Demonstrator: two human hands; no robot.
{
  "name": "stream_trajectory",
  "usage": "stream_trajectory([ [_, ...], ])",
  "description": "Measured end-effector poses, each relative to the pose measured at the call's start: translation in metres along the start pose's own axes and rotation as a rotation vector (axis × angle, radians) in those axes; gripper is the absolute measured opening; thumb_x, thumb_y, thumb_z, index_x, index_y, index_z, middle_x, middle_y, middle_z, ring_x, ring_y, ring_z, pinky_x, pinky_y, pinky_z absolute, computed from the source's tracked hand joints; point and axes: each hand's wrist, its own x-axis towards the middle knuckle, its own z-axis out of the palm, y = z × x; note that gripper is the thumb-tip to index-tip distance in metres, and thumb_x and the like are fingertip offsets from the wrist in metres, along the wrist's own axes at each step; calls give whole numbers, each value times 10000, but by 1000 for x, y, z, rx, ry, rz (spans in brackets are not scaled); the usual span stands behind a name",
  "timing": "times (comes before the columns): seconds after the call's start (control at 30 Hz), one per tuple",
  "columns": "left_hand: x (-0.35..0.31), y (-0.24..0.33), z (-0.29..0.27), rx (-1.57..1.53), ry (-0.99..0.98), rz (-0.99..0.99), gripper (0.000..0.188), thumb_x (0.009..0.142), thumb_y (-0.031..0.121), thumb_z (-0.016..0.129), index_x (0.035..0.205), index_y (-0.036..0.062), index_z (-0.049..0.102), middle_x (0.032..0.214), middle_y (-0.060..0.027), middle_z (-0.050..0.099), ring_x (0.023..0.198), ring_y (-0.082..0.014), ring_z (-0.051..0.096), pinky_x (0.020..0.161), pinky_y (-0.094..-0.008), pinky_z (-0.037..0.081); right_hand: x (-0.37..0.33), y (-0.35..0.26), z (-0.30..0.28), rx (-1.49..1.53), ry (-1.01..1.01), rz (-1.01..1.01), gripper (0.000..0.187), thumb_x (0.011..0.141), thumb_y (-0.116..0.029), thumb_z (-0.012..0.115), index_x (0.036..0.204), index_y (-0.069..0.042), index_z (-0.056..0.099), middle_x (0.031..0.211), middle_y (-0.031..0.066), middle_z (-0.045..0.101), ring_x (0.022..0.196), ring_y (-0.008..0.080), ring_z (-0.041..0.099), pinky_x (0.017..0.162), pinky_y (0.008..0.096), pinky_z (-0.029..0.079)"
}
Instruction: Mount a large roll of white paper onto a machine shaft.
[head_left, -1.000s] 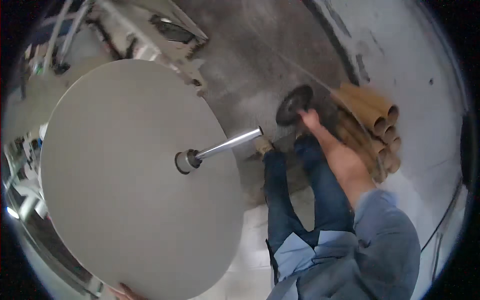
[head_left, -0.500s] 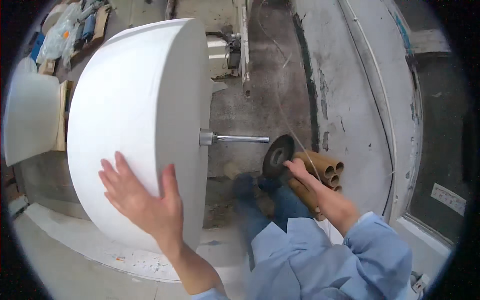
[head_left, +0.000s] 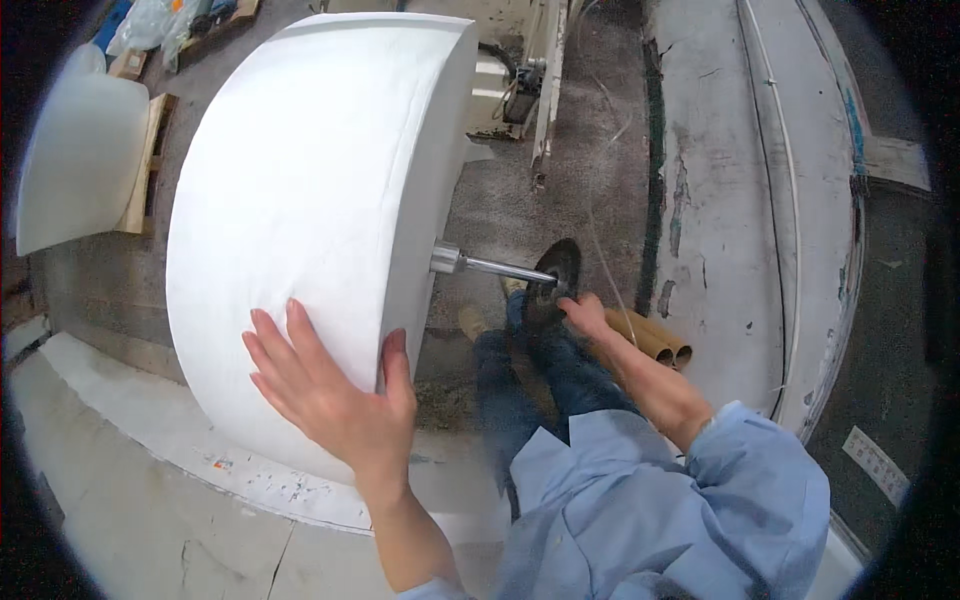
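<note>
A large white roll of sheet material (head_left: 290, 180) fills the left middle of the view. From its right face a silvery metal shaft (head_left: 505, 270) sticks out through a grey collar (head_left: 445, 257). My left hand (head_left: 335, 395) lies spread on the roll's near side, thumb along the right edge, holding nothing. Beyond the shaft's free end, my right hand (head_left: 588, 316) grips a dark round disc (head_left: 562, 258) by its near rim. The shaft's tip overlaps the disc's middle; whether it has entered the centre hole, I cannot tell.
Brown cardboard tubes (head_left: 664, 345) lie beside my right forearm, near the worn white wall (head_left: 735, 200). At the far left a whitish, cloudy roll (head_left: 85, 160) stands by a wooden pallet (head_left: 150, 165). Machine parts (head_left: 525, 90) stand behind the big roll.
My right hand has brought the disc to the shaft's end, where they now overlap. The view has shifted, and my left hand stays flat on the roll.
</note>
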Motion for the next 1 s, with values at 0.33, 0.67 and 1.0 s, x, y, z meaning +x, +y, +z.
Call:
stream_trajectory([
  [0.33, -1, -1, 4, 1, -28, -28, 857, 704, 337, 766, 1420, 59, 384, 1496, -234, 304, 1382, -454, 262, 1091, -603, 196, 40, -71, 80, -229, -269, -256, 522, 777, -467, 593, 785, 47, 685, 750, 224, 661, 784, 371, 662, 723, 470, 485],
  [0.67, 4, -1, 4, -31, -19, -73, 883, 642, 317, 780, 1410, 94, 406, 1495, -213, 319, 1377, -447, 281, 1088, -606, 213, 67, -121, 153, 21, -76, -546, 505, 761, -439, 643, 660, 55, 655, 634, 225, 628, 639, 346, 653, 626, 472, 478],
  [1.0, 17, 2, 4, -35, -46, -74, 891, 619, 328, 769, 1408, 104, 419, 1490, -223, 325, 1368, -453, 296, 1081, -603, 222, 64, -142, 143, -38, -12, -670, 542, 766, -472, 637, 642, 56, 648, 585, 232, 604, 633, 373, 655, 608, 482, 488],
])
